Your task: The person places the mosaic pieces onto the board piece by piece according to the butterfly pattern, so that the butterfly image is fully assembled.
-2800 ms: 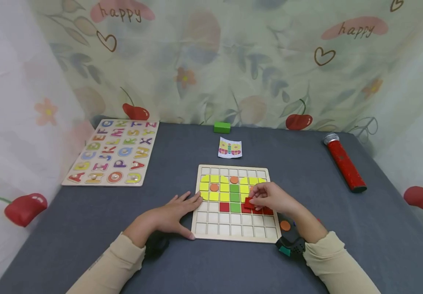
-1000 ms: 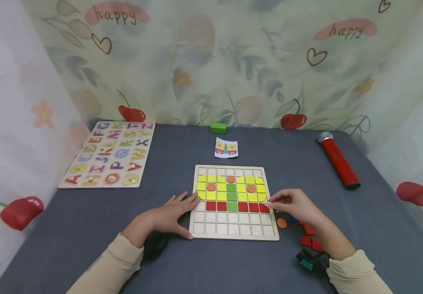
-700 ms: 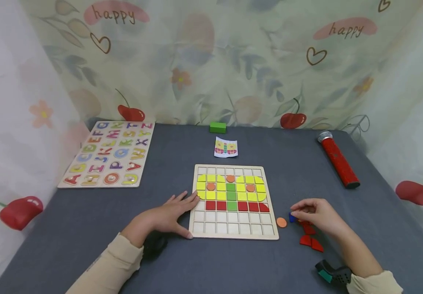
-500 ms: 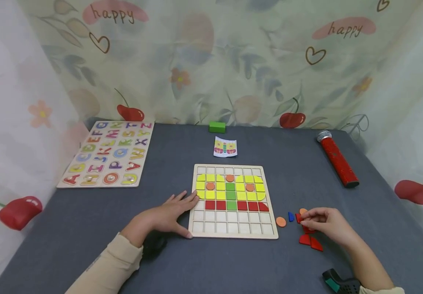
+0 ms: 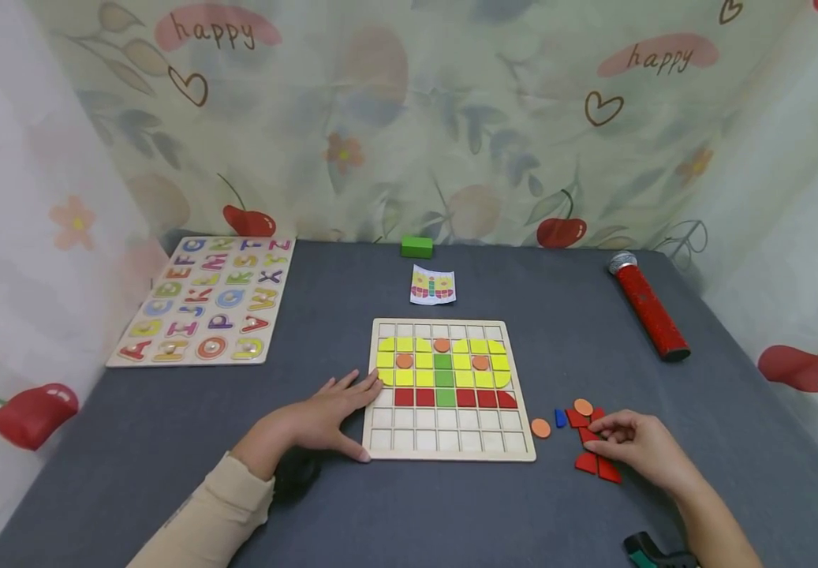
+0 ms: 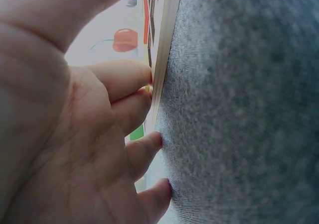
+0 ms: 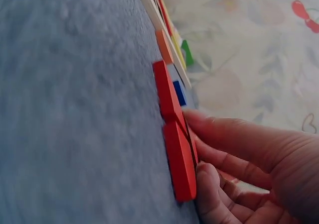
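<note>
A wooden grid board lies on the table with yellow, green, orange and red tiles set in a butterfly-like pattern. My left hand rests at its left edge, fingers spread, fingertips touching the frame; the left wrist view shows the fingers against the board's side. To the right of the board, my right hand pinches a red tile between thumb and forefinger, low at the table. More red tiles lie around it, and two stand out close to the camera in the right wrist view.
An orange disc and a blue piece lie beside the board; another orange disc lies on red tiles. Behind the board are a picture card and a green block. A letter puzzle lies left, a red microphone right.
My right hand has placed red tiles in the board's fourth row, let go, and moved right and down to the loose red tiles. My left hand has stayed at the board's edge.
</note>
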`<state>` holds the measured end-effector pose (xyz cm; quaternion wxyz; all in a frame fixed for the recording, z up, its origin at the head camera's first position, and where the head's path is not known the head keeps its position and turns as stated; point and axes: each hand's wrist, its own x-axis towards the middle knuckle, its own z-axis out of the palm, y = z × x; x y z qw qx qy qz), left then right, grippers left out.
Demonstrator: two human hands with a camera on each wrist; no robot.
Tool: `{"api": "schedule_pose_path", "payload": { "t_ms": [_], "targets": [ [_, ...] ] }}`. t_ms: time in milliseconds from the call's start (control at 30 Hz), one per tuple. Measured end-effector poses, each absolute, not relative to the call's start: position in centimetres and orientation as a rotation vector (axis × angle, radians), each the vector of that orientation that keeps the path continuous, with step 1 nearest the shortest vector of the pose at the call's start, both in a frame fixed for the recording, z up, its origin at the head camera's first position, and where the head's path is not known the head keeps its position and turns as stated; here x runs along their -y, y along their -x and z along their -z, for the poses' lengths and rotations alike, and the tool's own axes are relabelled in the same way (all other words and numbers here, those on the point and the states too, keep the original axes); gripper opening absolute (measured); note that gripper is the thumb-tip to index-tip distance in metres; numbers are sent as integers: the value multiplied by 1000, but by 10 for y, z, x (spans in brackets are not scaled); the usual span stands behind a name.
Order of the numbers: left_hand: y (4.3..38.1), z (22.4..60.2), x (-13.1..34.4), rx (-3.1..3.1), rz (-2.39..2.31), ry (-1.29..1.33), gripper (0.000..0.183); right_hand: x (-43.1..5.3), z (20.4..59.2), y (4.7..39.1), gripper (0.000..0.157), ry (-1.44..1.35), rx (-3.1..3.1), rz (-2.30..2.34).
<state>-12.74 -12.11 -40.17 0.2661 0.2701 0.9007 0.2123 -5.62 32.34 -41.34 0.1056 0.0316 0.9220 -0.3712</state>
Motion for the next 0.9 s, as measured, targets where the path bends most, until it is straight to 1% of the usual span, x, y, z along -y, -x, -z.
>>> {"api": "schedule_pose_path", "payload": {
  "t_ms": [100, 333, 567, 733, 900],
  "targets": [
    [127, 401, 121, -2431, -576, -728, 99, -319, 414, 58, 38, -84, -2755, 1054],
    [127, 402, 122, -2429, -567, -711, 99, -317, 411, 64, 35, -35, -2634, 1160],
    [128, 403, 122, -2435, -563, -685, 98, -312, 399, 79, 34, 128, -2473, 1200],
    [127, 403, 122, -2426, -573, -689, 98, -290, 387, 98, 32, 246, -2408, 1218],
    [127, 403, 122, -2423, -576, -708, 98, -255, 380, 119, 30, 369, -2376, 1220]
  ]
}}
